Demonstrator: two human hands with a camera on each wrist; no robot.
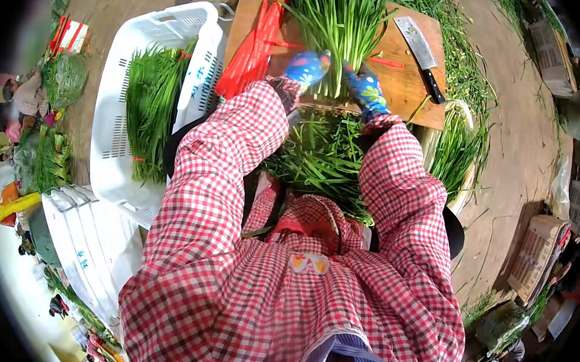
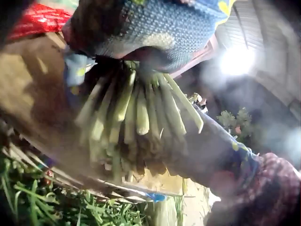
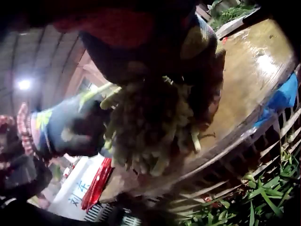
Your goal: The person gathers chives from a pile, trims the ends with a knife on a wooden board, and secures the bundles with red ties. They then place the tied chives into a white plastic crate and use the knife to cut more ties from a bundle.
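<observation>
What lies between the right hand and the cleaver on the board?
In the head view, a short red strip lies on the wooden board between the right hand, gripping the chive bunch, and the cleaver; otherwise bare wood.

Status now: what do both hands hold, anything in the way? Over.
Left hand and right hand both grip the bunch of greens on the wooden board. Cleaver lies right of the bunch, untouched. Nothing in the way.

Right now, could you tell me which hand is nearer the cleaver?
Right. The right hand grips the chive bundle beside the cleaver; the left hand grips the bundle's far side.
</observation>
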